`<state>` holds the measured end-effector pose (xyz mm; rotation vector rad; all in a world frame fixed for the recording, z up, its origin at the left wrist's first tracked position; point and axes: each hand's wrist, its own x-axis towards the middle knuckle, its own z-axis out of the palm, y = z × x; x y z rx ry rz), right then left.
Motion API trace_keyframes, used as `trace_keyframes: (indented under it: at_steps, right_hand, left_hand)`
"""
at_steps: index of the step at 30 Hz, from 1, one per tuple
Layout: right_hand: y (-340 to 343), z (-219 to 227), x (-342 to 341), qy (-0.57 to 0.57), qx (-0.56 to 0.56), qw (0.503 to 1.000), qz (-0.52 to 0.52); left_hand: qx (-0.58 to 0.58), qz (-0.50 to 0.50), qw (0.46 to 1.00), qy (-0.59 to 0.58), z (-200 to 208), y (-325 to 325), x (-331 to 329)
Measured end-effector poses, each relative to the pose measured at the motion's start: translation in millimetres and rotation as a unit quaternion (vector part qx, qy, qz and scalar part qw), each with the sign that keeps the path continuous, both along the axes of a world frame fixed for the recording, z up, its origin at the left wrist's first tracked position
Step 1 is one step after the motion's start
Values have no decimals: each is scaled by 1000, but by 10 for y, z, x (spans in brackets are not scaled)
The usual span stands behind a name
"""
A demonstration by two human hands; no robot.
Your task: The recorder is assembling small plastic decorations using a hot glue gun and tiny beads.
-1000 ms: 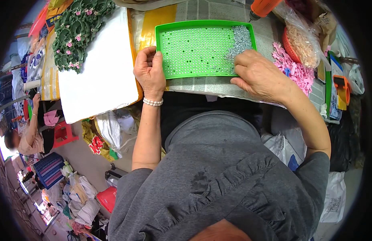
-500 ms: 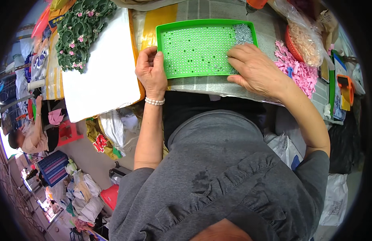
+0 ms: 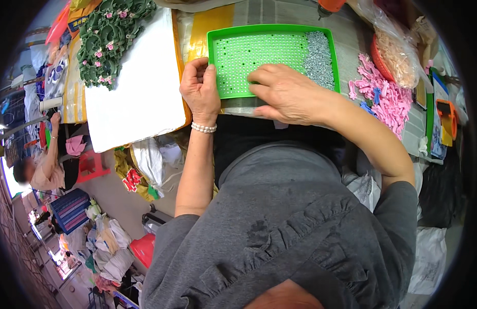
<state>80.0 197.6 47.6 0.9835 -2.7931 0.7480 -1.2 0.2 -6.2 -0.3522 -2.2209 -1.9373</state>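
Note:
A shallow green tray point(image 3: 272, 30) with a perforated bottom lies in front of me on the table. Small silvery metal screws point(image 3: 319, 61) are heaped along its right end. My left hand point(image 3: 200, 95), wearing a beaded bracelet, is closed at the tray's left rim, thumb against the edge. Over the front middle of the tray reaches my right hand point(image 3: 290, 95). Its fingers extend over the perforated bottom, and the thumb is apart from them near the front rim. Whatever lies under the right palm is hidden.
A white board point(image 3: 138, 87) at the left carries green wreath-like pieces point(image 3: 107, 44) with pink flowers. Pink plastic pieces point(image 3: 388, 100) lie right of the tray, near a red basket point(image 3: 381, 59). An orange tool point(image 3: 331, 6) is at the back. Another person point(image 3: 45, 167) is far left.
My right hand has moved left across the tray, uncovering more screws at the right end. The left hand stays at the rim. The whole view has shifted slightly.

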Motion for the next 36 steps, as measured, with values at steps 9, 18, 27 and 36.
trace_keyframes:
  at_steps: [9,18,27,36]
  right_hand:
    - [480,287,318,-52,46,997,-31]
    - [589,334,356,48,140,984,-95]
    - [250,70,170,101,48,992,-63]
    - [180,266,127,-56,-59,995,-52]
  left_hand:
    - [-1,8,1000,1,40,-12,5]
    - [-4,3,1000,2,23,6,3]
    - [1,-9,1000,-14,15,7,5]
    - [-16,-1,1000,-12,39,-23,8]
